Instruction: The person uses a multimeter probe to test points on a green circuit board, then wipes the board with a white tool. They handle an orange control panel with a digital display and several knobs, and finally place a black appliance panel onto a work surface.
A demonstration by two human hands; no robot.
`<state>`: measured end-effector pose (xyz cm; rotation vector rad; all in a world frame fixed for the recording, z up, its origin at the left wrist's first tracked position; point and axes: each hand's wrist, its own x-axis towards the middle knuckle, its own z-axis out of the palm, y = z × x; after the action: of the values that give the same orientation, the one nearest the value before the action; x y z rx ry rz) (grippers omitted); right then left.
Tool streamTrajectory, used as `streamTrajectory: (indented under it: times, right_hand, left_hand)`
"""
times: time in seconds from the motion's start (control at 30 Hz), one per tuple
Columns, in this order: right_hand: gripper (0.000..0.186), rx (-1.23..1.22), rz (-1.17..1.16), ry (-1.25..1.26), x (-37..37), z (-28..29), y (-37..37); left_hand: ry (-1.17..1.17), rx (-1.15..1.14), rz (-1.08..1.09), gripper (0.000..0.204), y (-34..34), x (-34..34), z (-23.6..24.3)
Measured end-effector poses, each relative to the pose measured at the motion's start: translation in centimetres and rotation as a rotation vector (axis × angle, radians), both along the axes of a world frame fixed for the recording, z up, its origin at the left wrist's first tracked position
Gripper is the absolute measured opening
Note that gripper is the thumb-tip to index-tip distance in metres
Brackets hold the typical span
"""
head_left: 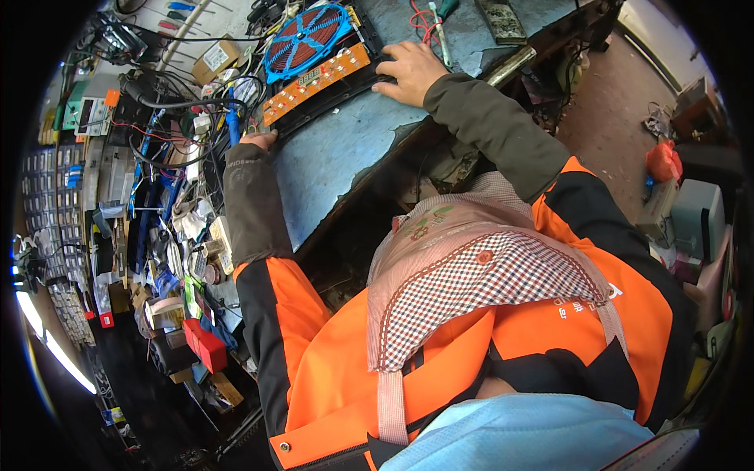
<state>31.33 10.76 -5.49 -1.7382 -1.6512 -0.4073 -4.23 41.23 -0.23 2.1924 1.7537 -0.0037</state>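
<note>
An opened induction cooker lies on the worn blue workbench (335,149). Its round coil (308,41) has dark red windings on a blue spoked frame. Along the near side runs an orange circuit board (318,82) with a small digit display, set in a black housing (323,108). My left hand (261,140) grips the housing's near left corner, its fingers partly hidden by the sleeve. At the right end, my right hand (410,72) has its fingers curled against the housing edge, with the thumb lower on the near side.
Right of the cooker lie a white-handled tool (440,33), red wires (424,22) and a dark metal block (501,21). Cables, a cardboard box (215,60) and tools crowd the left. Small-parts drawers (53,204) stand farther left. A red box (206,345) sits lower down.
</note>
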Motion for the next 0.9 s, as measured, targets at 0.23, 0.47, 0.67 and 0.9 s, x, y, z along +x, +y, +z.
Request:
streamTrajectory:
  times: [0.23, 0.47, 0.67, 0.9]
  right_hand:
    - [0.027, 0.080, 0.089, -0.023, 1.0, 0.4, -5.4]
    - [0.024, 0.033, 0.187, 0.010, 3.3, 0.5, -11.9]
    - [0.033, -0.004, 0.173, 0.036, 2.8, 0.5, -11.8]
    - [0.049, 0.207, 0.040, 0.088, 0.0, 0.3, -15.6]
  left_hand:
    - [-0.377, -0.191, -0.084, 0.027, -10.7, -2.5, -0.1]
    - [-0.548, 0.043, -0.348, 0.021, -28.3, -2.3, 1.0]
    - [-0.597, -0.065, -0.182, 0.016, -28.1, -2.4, 1.0]
    - [-0.860, -0.041, -0.005, 0.025, -27.8, -4.1, 0.6]
